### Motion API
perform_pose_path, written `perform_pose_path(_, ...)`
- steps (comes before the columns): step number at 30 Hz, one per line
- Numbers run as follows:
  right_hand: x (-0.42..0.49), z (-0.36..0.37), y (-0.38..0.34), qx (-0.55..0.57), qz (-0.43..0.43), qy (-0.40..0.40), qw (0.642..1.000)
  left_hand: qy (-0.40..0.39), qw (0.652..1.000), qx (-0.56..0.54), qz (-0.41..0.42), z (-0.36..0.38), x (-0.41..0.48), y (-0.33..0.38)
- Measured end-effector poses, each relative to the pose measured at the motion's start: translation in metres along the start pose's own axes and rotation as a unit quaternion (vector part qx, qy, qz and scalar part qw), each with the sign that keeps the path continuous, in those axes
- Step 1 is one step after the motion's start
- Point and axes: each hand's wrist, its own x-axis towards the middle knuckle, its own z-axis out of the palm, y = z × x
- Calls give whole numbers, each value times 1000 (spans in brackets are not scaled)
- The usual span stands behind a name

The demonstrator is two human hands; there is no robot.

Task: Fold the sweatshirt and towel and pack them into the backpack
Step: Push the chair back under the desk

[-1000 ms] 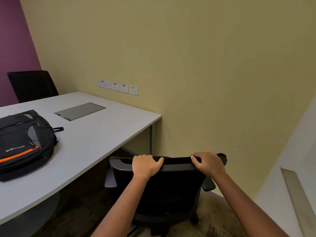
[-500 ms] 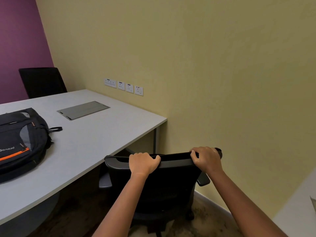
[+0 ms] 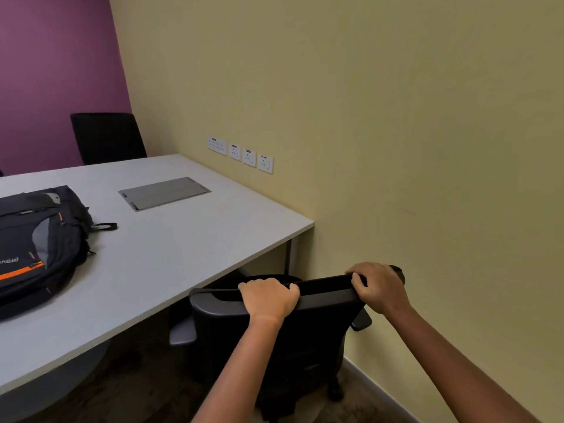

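A black backpack with grey panels and an orange stripe lies flat on the white table at the left, cut off by the frame edge. No sweatshirt or towel is in view. My left hand grips the top edge of a black office chair that stands by the table's right end. My right hand grips the same top edge further right, near the yellow wall.
A grey cable hatch is set into the table top. Wall sockets sit just above the table's far edge. A second black chair stands behind the table against the purple wall.
The chair, held by both hands, has moved toward the wall and the table's end. My view has swung left, so the second white surface at the right is out of frame.
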Motion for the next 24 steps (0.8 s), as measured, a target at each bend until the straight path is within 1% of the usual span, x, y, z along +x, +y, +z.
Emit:
perform_pose_path(1,0,0,1,13,-11,-3,1000,1,1000,6,-4,2,-1,0)
perform_pose_path(4,-6,5,4,16,-31,26,999,17,1000,25,-4,6,-3,-1)
perform_pose_path(6,-5,5,6,25,-44,25,998,-2,1000,23,0,3,1,-3)
perform_pose_path(10,-1,3,7,20,-82,-24,996,-65,998,-13,-16,-2,15,-19)
perform_pose_path(13,1,4,10,31,-116,-60,991,-78,996,-23,-40,0,12,-20)
perform_pose_path(15,-1,3,9,35,-122,-69,989,-93,994,-22,-56,1,5,-20)
perform_pose_path(17,-8,1,9,46,-131,-60,989,-104,992,-26,-64,0,-4,-17)
perform_pose_path(21,-20,-4,14,58,-144,-42,987,-96,993,-23,-70,0,-21,-12)
perform_pose_path(24,-30,-8,19,74,-150,-28,985,-102,993,-22,-62,0,-34,-8)
